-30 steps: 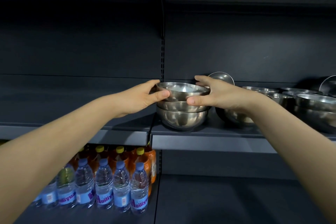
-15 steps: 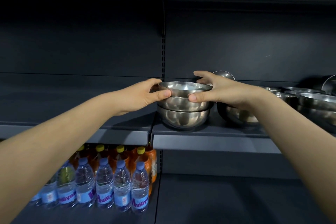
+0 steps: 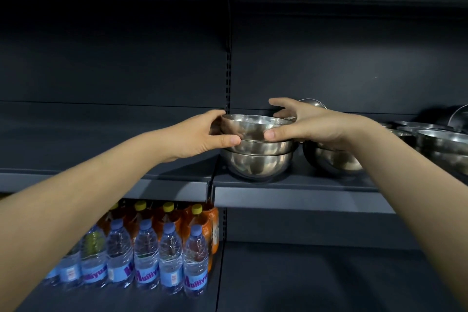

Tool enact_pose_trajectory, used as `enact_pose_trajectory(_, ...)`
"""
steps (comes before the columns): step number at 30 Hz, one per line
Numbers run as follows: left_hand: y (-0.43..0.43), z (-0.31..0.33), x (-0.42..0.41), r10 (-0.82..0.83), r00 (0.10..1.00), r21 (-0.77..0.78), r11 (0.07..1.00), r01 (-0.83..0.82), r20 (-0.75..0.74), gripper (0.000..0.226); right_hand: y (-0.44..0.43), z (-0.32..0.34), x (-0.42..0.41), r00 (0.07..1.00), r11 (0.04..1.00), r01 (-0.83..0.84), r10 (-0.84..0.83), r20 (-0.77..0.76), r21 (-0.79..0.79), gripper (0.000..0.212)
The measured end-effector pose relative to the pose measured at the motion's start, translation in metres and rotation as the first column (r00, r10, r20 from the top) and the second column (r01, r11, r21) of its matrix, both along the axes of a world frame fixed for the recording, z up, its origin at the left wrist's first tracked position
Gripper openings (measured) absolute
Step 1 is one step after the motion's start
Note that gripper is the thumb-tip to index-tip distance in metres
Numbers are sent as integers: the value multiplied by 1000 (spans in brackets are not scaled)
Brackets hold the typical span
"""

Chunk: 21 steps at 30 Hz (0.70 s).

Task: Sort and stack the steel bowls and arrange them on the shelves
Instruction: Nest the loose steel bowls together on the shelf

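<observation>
On the mid shelf (image 3: 291, 195), right by the upright seam btw the two bays, sits a stack (image 3: 257, 157) of three steel bowls, nested rim-up. Both hands are on the top bowl (image 3: 253, 128). Left hand (image 3: 202, 134) wraps its left side, thumb pressed on the front wall, fingers curled round the back. Right hand (image 3: 304, 124) does the same on the right side: thumb on the front wall, index finger lifted above the rim, the other fingers behind. So both are clamped on that top bowl, which sits inside the one below. Can't tell if it's fully seated or a hair lifted tbh.

Just right of the stack, partly behind the right wrist, a single bowl (image 3: 334, 159) stands on the same shelf, close to the stack; touching or not, idk. Further right is a group of bowls (image 3: 440, 142), rims up. One leaning bowl (image 3: 312, 103) tilts against the back panel (image 3: 329, 58) behind the right hand, and a second leaning bowl (image 3: 459, 115) does the same at the far right edge.

Down on the lower shelf (image 3: 329, 281), left bay: water bottles (image 3: 147, 261) w/ blue caps and labels in front, orange bottles (image 3: 200, 220) w/ yellow caps behind them.
</observation>
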<state>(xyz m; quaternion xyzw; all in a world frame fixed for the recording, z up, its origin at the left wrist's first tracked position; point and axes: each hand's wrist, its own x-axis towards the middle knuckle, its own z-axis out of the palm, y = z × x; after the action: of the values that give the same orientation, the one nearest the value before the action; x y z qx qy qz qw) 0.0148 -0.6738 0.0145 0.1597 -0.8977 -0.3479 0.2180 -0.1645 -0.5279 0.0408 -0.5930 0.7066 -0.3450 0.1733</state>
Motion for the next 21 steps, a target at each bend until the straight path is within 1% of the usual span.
enact_pose_trajectory(3, -2, 0, 1, 35, 999, -2, 999, -35, 15, 81, -1, 1, 0, 1000, 1000, -2, 2, -8, 5, 112)
enact_pose_trajectory(7, -1, -2, 4, 79, 997, 22, 997, -79, -13, 92, 0, 1, 1, 1000, 1000, -4, 5, 8, -12, 113)
enact_pose_trajectory(14, -1, -1, 3, 71, 997, 31, 997, -70, -8, 74, 2, 0, 1, 1000, 1000, -1, 1, 27, -3, 116)
enact_pose_trajectory(15, -3, -1, 2, 66, 998, 27, 997, -66, -8, 78, 2, 0, 1, 1000, 1000, -1, 1, 28, 0, 117)
enact_pose_trajectory(18, -6, 0, 5, 69, 998, 39, 997, -68, -9, 107, 5, 0, 1, 1000, 1000, 5, -5, 19, 0, 117)
enact_pose_trajectory(21, -6, 6, 11, 83, 996, 60, 995, -82, -13, 106, 11, 3, 1, 997, 997, 68, -69, -20, -33, 110)
